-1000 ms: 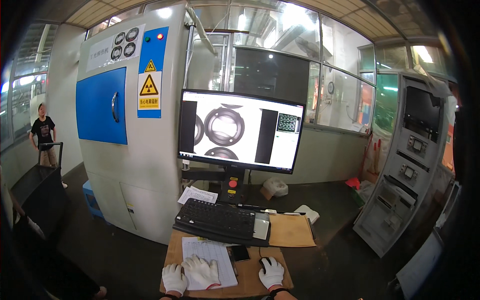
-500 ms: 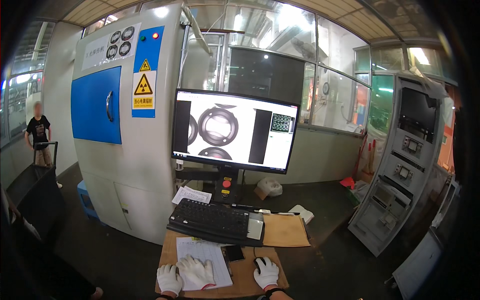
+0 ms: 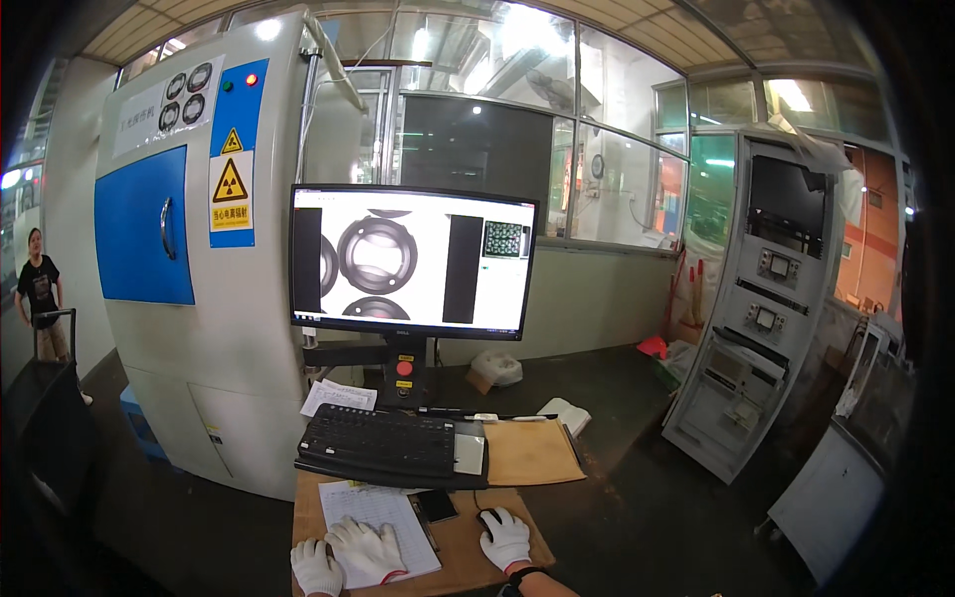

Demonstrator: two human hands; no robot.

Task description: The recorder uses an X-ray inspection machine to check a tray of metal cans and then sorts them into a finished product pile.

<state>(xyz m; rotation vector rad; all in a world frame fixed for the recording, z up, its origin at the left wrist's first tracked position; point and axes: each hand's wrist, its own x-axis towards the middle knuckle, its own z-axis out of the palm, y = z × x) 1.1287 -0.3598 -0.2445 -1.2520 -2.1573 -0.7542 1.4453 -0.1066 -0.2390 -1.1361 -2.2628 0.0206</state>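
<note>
My right hand (image 3: 507, 542), in a white knit glove, rests over a dark computer mouse (image 3: 488, 518) on the wooden desk; the palm hides much of it. My left hand (image 3: 315, 569), gloved in white too, lies on the desk at the left edge of a printed sheet (image 3: 413, 550), fingers stretched out with nothing in them. Beside it, a loose white glove (image 3: 366, 548) is spread on the sheet. A black phone (image 3: 436, 505) lies between the sheet and the mouse. Behind them is a black keyboard (image 3: 376, 440). The monitor (image 3: 413, 261) displays grey ring-shaped parts.
A brown folder (image 3: 532, 453) lies right of the keyboard. Below the monitor sits a red button (image 3: 404, 368). At left stands a large cabinet (image 3: 249, 378) with a blue door (image 3: 144, 229). A person (image 3: 42, 294) stands far left behind a dark cart (image 3: 50, 418). An instrument rack (image 3: 761, 318) is at right.
The head view has turned to the right, so the scene sits further left in it. Both hands keep their places on the desk and the mouse. The monitor picture looks the same.
</note>
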